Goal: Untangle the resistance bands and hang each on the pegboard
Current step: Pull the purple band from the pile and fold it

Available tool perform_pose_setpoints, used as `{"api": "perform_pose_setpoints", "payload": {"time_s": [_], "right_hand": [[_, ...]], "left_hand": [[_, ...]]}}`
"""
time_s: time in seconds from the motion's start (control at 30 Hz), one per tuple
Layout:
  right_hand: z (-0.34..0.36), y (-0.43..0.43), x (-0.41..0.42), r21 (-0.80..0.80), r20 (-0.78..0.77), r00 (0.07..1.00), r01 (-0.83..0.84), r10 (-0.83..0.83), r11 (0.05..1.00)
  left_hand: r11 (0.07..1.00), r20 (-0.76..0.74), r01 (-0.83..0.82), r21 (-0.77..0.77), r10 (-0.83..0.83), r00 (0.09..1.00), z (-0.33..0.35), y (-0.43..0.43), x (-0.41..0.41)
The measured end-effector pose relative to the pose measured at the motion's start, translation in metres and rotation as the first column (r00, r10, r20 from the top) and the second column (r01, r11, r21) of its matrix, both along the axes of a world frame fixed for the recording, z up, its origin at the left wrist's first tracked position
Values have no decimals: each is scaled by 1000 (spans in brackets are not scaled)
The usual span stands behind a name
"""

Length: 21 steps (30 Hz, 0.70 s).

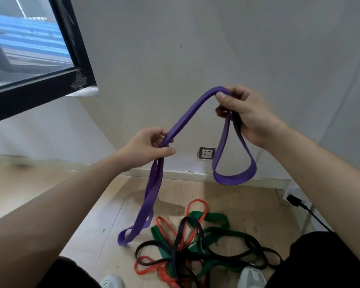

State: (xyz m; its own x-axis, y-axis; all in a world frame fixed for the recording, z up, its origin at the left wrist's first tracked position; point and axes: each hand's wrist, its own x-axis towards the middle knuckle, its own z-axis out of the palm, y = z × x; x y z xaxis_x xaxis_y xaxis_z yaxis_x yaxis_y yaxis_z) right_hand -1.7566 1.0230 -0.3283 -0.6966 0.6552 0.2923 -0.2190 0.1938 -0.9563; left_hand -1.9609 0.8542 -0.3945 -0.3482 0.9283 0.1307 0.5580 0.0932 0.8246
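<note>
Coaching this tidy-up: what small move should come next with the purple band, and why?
Probably draw the hands apart to open the purple band into one loop: the left hand and right hand grip it doubled, and it seems clear of the floor tangle.

Soft daylight from the window (27, 44), faint shadows, wide-angle bending at edges.

Left hand (151, 145) pinching low — right hand (247, 116) gripping higher up

No legible text, labels or numbers
</note>
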Motion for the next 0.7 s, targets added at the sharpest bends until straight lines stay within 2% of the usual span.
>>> {"api": "perform_pose_setpoints", "payload": {"time_s": [0.1, 0.2, 0.33, 0.47, 0.57, 0.7], "right_hand": [[-6, 15, 9, -14, 43, 999, 30, -29, 999], [-18, 30, 19, -12, 193, 981, 1, 1, 1000], [-35, 37, 29, 113, 488, 871, -131, 60, 985], [-48, 23, 17, 185, 635, 766, -272, 96, 944], [-50, 5, 0, 178, 591, 791, -317, 156, 932], [-39, -16, -20, 147, 346, 913, -280, 216, 949]], "left_hand": [[998, 40, -48, 40, 46, 998, 4, 2, 0], [987, 76, -124, 101, 116, 990, 11, 0, 1], [960, 157, -187, 206, 156, 975, 21, -2, 4], [936, 154, -201, 289, 162, 975, 32, -2, 13], [924, 139, -174, 341, 134, 981, 38, 0, 23], [921, 67, -108, 375, 89, 994, 39, 4, 31]]}}
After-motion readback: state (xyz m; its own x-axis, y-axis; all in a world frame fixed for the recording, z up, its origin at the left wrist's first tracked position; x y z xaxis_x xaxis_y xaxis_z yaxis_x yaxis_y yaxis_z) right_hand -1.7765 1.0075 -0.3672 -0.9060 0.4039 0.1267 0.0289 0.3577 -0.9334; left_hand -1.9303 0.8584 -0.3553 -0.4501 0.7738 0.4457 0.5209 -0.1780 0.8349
